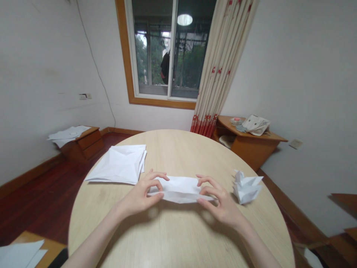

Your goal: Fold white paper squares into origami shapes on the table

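Observation:
A partly folded sheet of white paper [181, 188] is held just above the round table, a crease running across its width. My left hand [149, 190] grips its left end, thumb along the near edge and fingers on the far side. At the right end, my right hand [216, 195] pinches the paper in the same way. Left of my hands lies a stack of white paper [118, 163] with crease marks on the top sheet. On the right stands a folded white paper piece [247, 188] with several pointed corners.
The round wooden table [178, 238] spans the middle. Beyond it are a window and a curtain [220, 70]. A corner cabinet [251, 149] with a cloth bag [255, 124] stands at the back right; a low drawer unit [87, 143] with papers is at the left.

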A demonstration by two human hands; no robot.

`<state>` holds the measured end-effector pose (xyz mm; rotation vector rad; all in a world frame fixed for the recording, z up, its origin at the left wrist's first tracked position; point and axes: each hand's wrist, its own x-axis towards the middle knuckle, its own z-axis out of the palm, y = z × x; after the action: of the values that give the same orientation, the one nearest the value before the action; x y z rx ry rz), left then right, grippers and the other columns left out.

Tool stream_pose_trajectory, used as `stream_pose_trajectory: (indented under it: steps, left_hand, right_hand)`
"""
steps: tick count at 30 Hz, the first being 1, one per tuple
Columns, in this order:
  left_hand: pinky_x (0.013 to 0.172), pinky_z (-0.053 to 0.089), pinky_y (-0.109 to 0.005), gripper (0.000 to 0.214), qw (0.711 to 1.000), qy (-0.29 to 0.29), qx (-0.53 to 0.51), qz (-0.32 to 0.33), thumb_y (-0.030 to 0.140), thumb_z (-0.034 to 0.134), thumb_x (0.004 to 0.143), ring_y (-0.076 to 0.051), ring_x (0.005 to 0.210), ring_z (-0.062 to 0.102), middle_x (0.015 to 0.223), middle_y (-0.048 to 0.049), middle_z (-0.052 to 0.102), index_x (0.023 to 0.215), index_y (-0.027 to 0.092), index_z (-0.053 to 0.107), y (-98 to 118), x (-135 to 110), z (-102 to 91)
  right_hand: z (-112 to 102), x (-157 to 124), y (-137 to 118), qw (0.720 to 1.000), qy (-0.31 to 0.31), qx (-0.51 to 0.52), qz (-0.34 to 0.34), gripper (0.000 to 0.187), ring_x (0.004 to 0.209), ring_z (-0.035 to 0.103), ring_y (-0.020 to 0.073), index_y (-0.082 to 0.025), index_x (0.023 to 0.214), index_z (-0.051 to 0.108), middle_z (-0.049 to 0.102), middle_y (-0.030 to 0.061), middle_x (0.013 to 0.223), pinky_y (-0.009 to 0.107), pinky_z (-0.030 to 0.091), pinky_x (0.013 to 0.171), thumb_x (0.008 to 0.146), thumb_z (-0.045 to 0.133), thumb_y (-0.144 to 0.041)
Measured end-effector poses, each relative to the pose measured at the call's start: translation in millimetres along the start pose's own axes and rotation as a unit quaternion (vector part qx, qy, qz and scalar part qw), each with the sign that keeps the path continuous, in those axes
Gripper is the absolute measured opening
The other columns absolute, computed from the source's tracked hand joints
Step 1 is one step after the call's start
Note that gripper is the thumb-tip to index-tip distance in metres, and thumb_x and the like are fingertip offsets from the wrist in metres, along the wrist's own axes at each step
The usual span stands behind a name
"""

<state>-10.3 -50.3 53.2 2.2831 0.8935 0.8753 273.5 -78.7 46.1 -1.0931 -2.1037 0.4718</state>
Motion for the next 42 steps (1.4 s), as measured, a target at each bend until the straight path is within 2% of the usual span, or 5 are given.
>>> stream_pose_trajectory:
  steps: [13, 18, 23, 33, 42]
  left_hand:
    - [0.109, 0.026, -0.052, 0.012, 0.99, 0.116, 0.082, 0.009, 0.028, 0.049, 0.091, -0.023, 0.11, 0.057, 0.114, -0.0085, 0.063, 0.085, 0.02, 0.055, -12, 4, 13.7]
    - [0.111, 0.022, -0.054, 0.02, 0.946, 0.187, 0.25, 0.091, 0.023, 0.048, 0.093, -0.023, 0.119, 0.051, 0.123, -0.0104, 0.059, 0.112, 0.019, 0.053, -16, 3, 23.6]
    - [0.112, 0.019, -0.057, 0.019, 0.891, 0.234, 0.357, 0.155, 0.017, 0.044, 0.096, -0.023, 0.119, 0.052, 0.121, -0.0089, 0.063, 0.109, 0.02, 0.057, -13, 2, 35.6]
    - [0.115, 0.008, -0.056, 0.033, 0.892, 0.205, 0.39, 0.102, 0.035, 0.041, 0.096, -0.028, 0.129, 0.043, 0.133, -0.0119, 0.056, 0.115, 0.015, 0.06, -19, 2, 55.3]
    - [0.112, 0.021, -0.053, 0.048, 0.901, 0.123, 0.415, 0.041, 0.036, 0.039, 0.096, -0.029, 0.137, 0.032, 0.145, -0.0152, 0.041, 0.137, 0.01, 0.041, -36, 6, 73.2]
  right_hand:
    - [25, 4, 19, 0.991, 0.129, -0.04, 0.004, 0.016, 0.116, 0.053, 0.0263, -0.022, 0.085, 0.057, 0.056, 0.0095, 0.11, 0.044, 0.044, 0.095, 0.091, 0.05, -0.035]
    - [35, 6, 26, 0.972, 0.179, -0.148, -0.029, 0.022, 0.117, 0.051, 0.0272, -0.022, 0.109, 0.055, 0.053, 0.0126, 0.123, 0.05, 0.04, 0.099, 0.093, 0.046, -0.035]
    - [46, 5, 25, 0.932, 0.21, -0.283, -0.083, 0.035, 0.127, 0.042, 0.0288, -0.022, 0.13, 0.045, 0.053, 0.0126, 0.128, 0.058, 0.027, 0.107, 0.095, 0.04, -0.027]
    - [65, 4, 21, 0.914, 0.195, -0.345, -0.088, 0.044, 0.129, 0.039, 0.0245, -0.02, 0.139, 0.039, 0.058, 0.008, 0.129, 0.054, 0.005, 0.113, 0.096, 0.041, -0.026]
    - [78, 4, 35, 0.918, 0.103, -0.381, -0.028, 0.051, 0.135, 0.029, 0.0256, -0.023, 0.146, 0.028, 0.044, 0.0067, 0.145, 0.054, 0.001, 0.11, 0.096, 0.035, -0.028]
